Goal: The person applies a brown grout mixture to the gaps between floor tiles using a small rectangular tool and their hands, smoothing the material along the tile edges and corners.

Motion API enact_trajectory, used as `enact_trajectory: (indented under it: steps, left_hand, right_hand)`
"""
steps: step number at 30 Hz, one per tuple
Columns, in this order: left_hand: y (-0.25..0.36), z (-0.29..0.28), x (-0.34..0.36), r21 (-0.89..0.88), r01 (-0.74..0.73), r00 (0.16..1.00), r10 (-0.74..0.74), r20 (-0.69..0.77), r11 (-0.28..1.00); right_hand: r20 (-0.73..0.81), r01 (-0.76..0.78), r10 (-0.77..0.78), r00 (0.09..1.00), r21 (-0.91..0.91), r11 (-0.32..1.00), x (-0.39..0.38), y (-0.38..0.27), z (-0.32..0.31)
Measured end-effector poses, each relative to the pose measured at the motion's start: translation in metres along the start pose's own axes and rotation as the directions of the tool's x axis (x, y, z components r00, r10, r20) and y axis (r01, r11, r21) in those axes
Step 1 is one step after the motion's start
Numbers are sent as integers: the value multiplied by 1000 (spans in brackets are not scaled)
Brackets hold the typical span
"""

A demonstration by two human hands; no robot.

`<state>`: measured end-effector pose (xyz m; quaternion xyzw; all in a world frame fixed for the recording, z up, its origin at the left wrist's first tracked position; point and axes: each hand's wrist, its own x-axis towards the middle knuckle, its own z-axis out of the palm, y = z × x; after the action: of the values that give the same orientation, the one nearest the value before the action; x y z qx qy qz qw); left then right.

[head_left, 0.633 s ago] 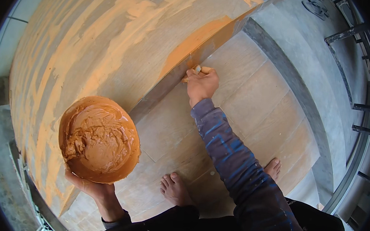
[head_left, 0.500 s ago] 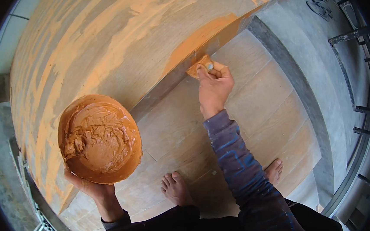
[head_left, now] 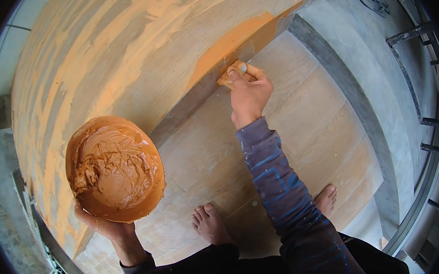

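Note:
My left hand [head_left: 114,232] supports a round bowl [head_left: 159,178] of thick orange paste from below. My right hand [head_left: 251,95] pinches a small spreader [head_left: 225,79] smeared with orange, its edge at or very near the narrow tiled riser [head_left: 188,105]. Above that riser, the wood-look step top [head_left: 101,66] carries pale orange streaks, with a denser orange band along its edge near my right hand.
My bare feet [head_left: 207,223] stand on a lower tiled landing [head_left: 302,133]. Around its right side curves a grey concrete step [head_left: 363,81] with flip-flops [head_left: 374,4] on it and black metal railing posts [head_left: 437,123] at the far right. Grey flooring [head_left: 0,171] borders the left.
My right hand and spreader have shifted a little up and to the right along the riser since the first frame. The bowl in my left hand has barely moved.

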<state>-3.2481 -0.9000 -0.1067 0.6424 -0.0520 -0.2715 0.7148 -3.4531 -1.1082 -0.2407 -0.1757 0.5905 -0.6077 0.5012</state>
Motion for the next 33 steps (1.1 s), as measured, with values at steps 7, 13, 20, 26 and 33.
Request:
enact_trajectory:
  steps: [7,13,20,26,33]
  left_hand:
    - [-16,25,-20,104,-77,995,69,76,992]
    - [-28,36,-31,181,-99,993,85,82,979]
    - [-32,36,-24,136,-106,993,97,65,985]
    - [-41,46,-30,181,-107,993,95,74,978]
    - [-39,48,-37,189,-107,993,96,65,976]
  right_hand:
    - [82,-13,-3,997,191,981,-8,-19,-40]
    - [-48,-20,26,999,124,992,6,-18,-21]
    - [49,441,-445,894,67,895,-6,6,-36]
    - [147,797,-807,571,-335,503,23,40,-27]
    - [230,590,-549,803,-428,684,3,74,-75]
